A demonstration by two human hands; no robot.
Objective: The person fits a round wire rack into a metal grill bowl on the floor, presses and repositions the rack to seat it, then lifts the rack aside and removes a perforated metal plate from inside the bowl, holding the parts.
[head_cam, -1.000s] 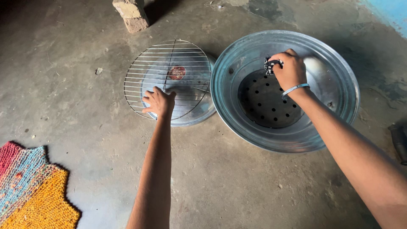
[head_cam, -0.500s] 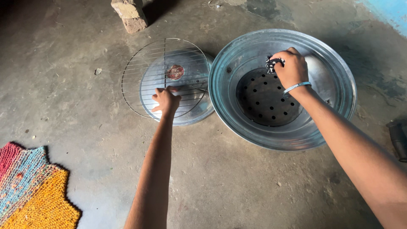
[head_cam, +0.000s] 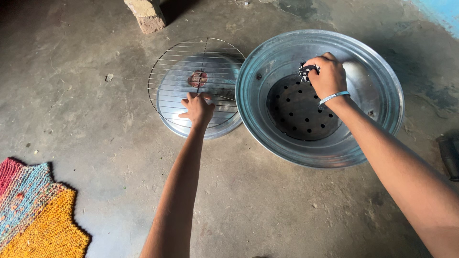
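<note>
**Hands on the grill rack and the metal basin**

Concrete floor (head_cam: 267,210), grey and stained, lies under you, with a knitted mat (head_cam: 36,215) at lower left and a brick (head_cam: 146,14) at the top. Your left hand (head_cam: 197,109) pinches the near edge of the round wire rack (head_cam: 191,71), which sits over a shiny lid (head_cam: 224,122) with a reddish knob. Your right hand (head_cam: 327,76) is clamped on a small dark object (head_cam: 305,71) inside the wide metal basin (head_cam: 377,95), above its perforated black plate (head_cam: 301,112).
</note>
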